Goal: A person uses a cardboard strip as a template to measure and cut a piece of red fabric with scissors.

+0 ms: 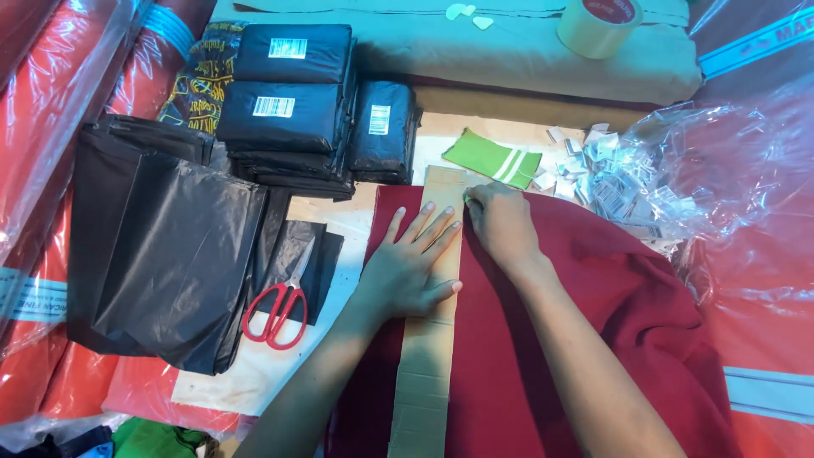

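Note:
A dark red cloth (585,314) lies spread on the work surface in front of me. A long strip of brown cardboard (428,365) lies along it. My left hand (411,267) rests flat on the cloth and the cardboard's left edge, fingers spread. My right hand (500,222) is curled at the cardboard's upper right, fingertips pinching something small and pale at the cloth's top edge; what it is I cannot tell. A green cloth piece with white stripes (492,159) lies just beyond.
Red-handled scissors (278,309) lie to the left on black plastic bags (161,246). Stacked black packets with labels (292,102) sit at the back. A pile of small white tags (606,182), clear plastic (729,161) and a tape roll (598,25) are at the right.

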